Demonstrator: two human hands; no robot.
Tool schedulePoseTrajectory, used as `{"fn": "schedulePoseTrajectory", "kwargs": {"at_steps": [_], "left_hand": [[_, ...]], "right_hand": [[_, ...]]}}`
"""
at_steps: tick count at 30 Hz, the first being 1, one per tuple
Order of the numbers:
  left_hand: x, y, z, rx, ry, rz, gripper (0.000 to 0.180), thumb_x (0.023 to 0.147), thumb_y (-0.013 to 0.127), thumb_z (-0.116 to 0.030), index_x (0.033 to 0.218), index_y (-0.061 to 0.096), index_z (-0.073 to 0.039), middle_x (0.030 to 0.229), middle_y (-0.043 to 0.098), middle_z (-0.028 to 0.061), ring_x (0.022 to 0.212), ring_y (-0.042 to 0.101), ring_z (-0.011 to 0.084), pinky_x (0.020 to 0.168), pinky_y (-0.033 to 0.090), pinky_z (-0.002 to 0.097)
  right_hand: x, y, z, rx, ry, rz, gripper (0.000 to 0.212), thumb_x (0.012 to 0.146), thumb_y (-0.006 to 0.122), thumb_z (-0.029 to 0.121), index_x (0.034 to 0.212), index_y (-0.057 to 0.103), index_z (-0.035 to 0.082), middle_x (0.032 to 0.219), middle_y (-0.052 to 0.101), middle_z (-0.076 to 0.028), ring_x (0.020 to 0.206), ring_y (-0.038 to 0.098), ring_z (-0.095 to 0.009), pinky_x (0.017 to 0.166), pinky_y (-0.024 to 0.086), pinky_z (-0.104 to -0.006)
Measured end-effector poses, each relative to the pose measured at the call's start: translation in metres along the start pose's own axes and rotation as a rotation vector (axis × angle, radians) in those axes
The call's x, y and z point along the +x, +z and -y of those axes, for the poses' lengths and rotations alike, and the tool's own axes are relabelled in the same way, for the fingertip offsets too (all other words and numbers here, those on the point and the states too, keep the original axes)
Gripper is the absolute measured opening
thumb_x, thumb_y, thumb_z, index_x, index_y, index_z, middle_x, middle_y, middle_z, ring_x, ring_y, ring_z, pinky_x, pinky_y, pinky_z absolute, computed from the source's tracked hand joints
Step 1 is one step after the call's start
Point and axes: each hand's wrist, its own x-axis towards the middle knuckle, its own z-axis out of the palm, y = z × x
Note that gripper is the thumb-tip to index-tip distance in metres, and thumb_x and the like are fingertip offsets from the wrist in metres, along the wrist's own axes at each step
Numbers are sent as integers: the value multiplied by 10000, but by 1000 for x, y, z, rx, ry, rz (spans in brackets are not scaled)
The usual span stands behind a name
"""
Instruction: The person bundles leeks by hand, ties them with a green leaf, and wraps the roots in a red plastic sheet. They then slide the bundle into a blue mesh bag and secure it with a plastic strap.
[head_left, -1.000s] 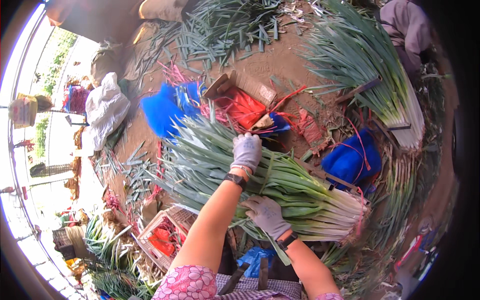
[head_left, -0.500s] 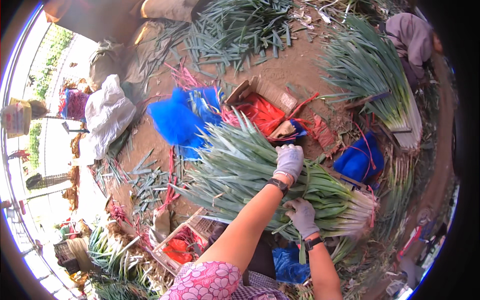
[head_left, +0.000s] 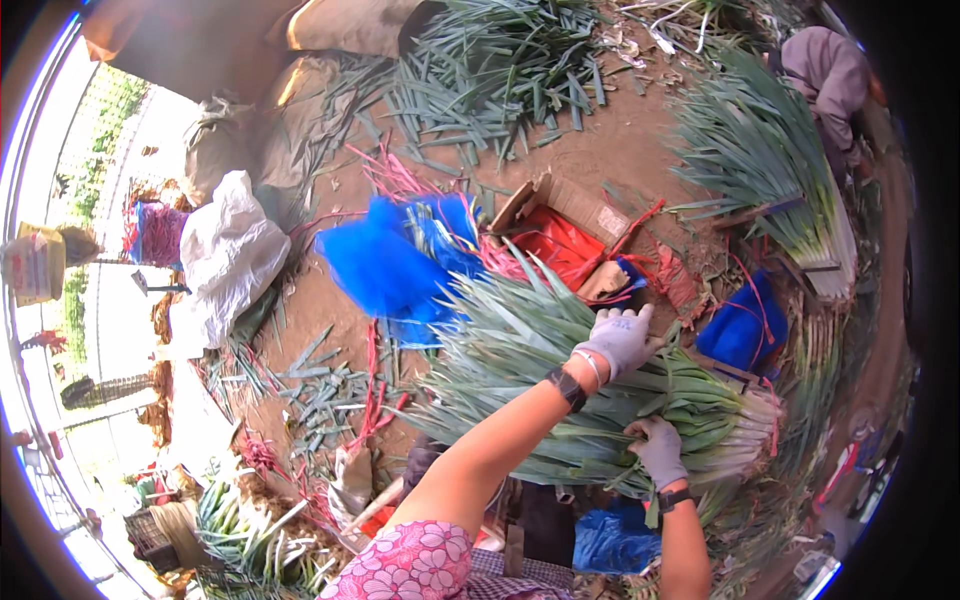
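Note:
A large bundle of leeks (head_left: 540,370) lies across in front of me, green leaves to the left and pale root ends (head_left: 755,428) to the right. My left hand (head_left: 618,340), in a light grey glove, is closed on leaves at the bundle's far upper side. On the near side, my right hand (head_left: 658,452), gloved too, has its fingers curled around a leaf at the bundle's edge. A leaf strip hangs down below the right hand. Pink twine shows at the root end. The fingertips of both hands are partly hidden among the leaves.
Beyond the bundle are blue netting (head_left: 385,255), an open cardboard box (head_left: 590,215) with red plastic and a blue bag (head_left: 742,325). Another leek stack (head_left: 770,160) stands at the far right beside a person (head_left: 825,75). Cut leaves (head_left: 490,75) are heaped at the back.
Both hands have moved a little rightward along the bundle toward the root ends. My left hand's fingers now point more to the right. The whole view has shifted slightly.

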Motion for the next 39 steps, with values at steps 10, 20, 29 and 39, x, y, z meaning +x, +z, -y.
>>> {"fn": "schedulePoseTrajectory", "kwargs": {"at_steps": [10,20,29,39], "left_hand": [[-87,-69,242,-160,-403,-450,624,762,713,-279,1287,472,-44,1130,583,178,1084,541,348,920,442,417],[-148,-47,333,-188,-917,-125,834,700,749,-368,1382,388,-53,1316,490,226,1211,491,367,992,425,396],[-153,-63,393,-172,-970,-162,890,699,773,-386,1410,351,-54,1363,452,227,1247,469,355,1017,412,393],[-161,-102,488,-228,-1051,-184,905,680,794,-335,1404,344,-32,1375,430,227,1247,462,361,1008,419,392]], "right_hand": [[4,-5,12,-10,184,-28,285,525,729,14,805,687,52,820,645,-133,795,628,-304,708,493,-381],[7,-6,13,-45,297,54,308,519,752,39,821,697,43,827,667,-140,813,639,-306,730,495,-388],[30,-72,72,-257,206,459,316,613,761,226,889,701,84,830,677,-129,847,645,-316,749,490,-403],[219,8,325,183,-387,11,343,743,722,207,1041,617,73,971,660,-106,884,643,-305,779,496,-398]]}}
